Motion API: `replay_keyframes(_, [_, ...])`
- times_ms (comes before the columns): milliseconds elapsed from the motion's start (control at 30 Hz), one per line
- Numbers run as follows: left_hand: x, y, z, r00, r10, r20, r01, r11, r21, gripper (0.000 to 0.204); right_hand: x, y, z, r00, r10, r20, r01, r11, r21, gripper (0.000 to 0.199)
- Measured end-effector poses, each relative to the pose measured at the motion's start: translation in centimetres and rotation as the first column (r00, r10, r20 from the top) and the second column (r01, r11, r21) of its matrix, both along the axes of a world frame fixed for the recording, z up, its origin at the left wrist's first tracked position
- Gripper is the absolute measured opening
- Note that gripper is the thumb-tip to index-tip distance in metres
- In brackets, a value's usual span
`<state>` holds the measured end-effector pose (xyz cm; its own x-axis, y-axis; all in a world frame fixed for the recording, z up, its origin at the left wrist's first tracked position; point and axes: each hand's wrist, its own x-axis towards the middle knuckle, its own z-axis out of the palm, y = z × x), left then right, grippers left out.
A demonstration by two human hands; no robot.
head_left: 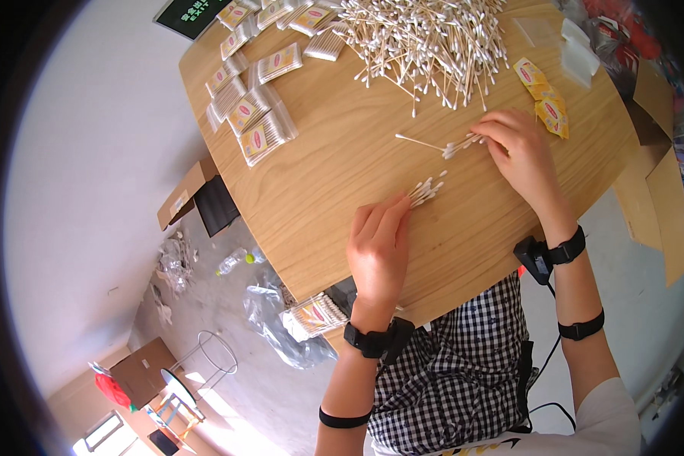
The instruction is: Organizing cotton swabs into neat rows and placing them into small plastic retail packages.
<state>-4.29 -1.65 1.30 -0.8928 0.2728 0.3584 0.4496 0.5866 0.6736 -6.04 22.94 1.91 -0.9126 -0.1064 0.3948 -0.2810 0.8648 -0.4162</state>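
Note:
My left hand (380, 235) is closed round a small bundle of cotton swabs (427, 190), low over the wooden table; their white tips poke out past the fingers. Farther right, my right hand (518, 148) pinches a few more cotton swabs (463, 143) by one end, their other tips pointing left. One loose swab (419, 141) lies with its end at those tips. Beyond both hands spreads a big heap of loose cotton swabs (429, 45). Yellow printed cards (551, 114) lie just past my right hand.
Filled clear packets of swabs (254, 114) cover the table's far left side. Clear plastic bags (577, 61) lie at the far right. An open cardboard box (186, 194) stands left of the table (311, 235), and another box (653, 182) to the right. A packed bundle (315, 315) sits by the near left edge.

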Motion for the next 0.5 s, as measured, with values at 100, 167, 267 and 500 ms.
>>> replay_keyframes(100, [0.6,-1.0,0.9,0.999,-0.032,0.011,0.032,0.999,-0.039,0.018,0.2,-0.6,1.0,0.994,-0.106,-0.029,0.107,0.994,0.030,0.024])
replay_keyframes(167, [1.0,-2.3,0.8,1.000,-0.017,0.007,0.018,0.998,-0.057,0.018,0.8,-4.0,2.2,0.991,0.129,0.031,-0.123,0.980,-0.155,0.033])
replay_keyframes(267, [1.5,-2.4,0.6,1.000,-0.024,0.005,0.025,0.999,-0.047,0.017,2.1,-7.1,1.9,0.949,0.288,0.129,-0.254,0.939,-0.231,0.023])
replay_keyframes(500, [3.4,-3.4,1.8,0.999,0.050,0.001,-0.050,0.995,-0.085,0.020,2.8,-8.6,1.2,0.956,0.271,0.117,-0.242,0.946,-0.215,0.008])
